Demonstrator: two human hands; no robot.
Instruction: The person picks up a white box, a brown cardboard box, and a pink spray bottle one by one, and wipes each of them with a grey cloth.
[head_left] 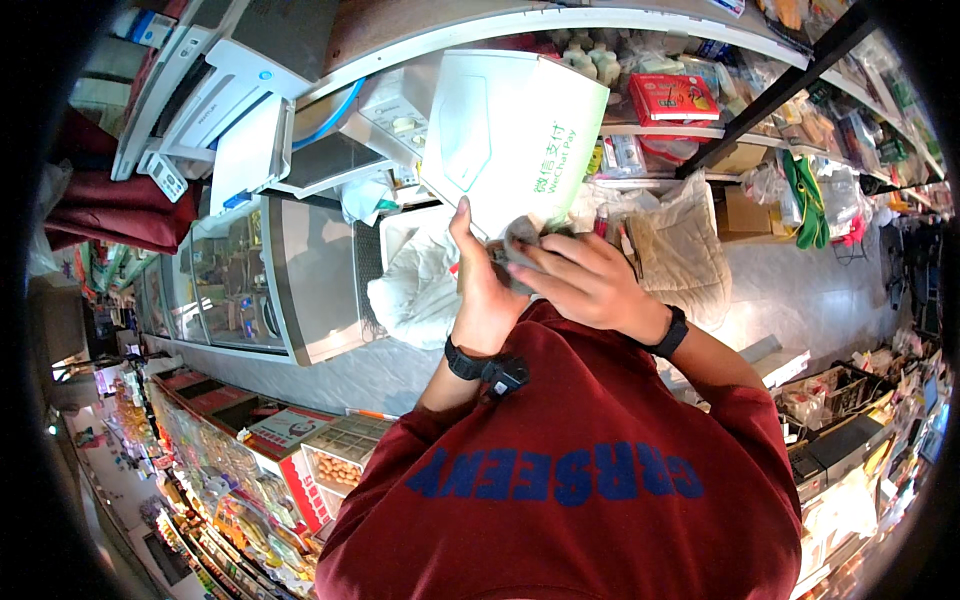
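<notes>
A white and pale-green flat box (515,130) is tilted up in front of my chest, with printed lettering on its green side. My left hand (487,300) grips its near lower corner, the thumb lying along the edge and the other fingers partly hidden. A crumpled grey cloth (520,238) sits at the box's near end. My right hand (595,283) closes on this cloth with bent fingers, close beside the left. A dark band circles each wrist.
Ahead runs a shelf with a red box (672,97) and packed goods. At left are a white printer (225,110) and a glass-fronted cabinet (235,280). A white padded cloth (420,285) and a beige cushion (685,250) lie beyond my hands. Eggs (335,468) fill a crate at lower left.
</notes>
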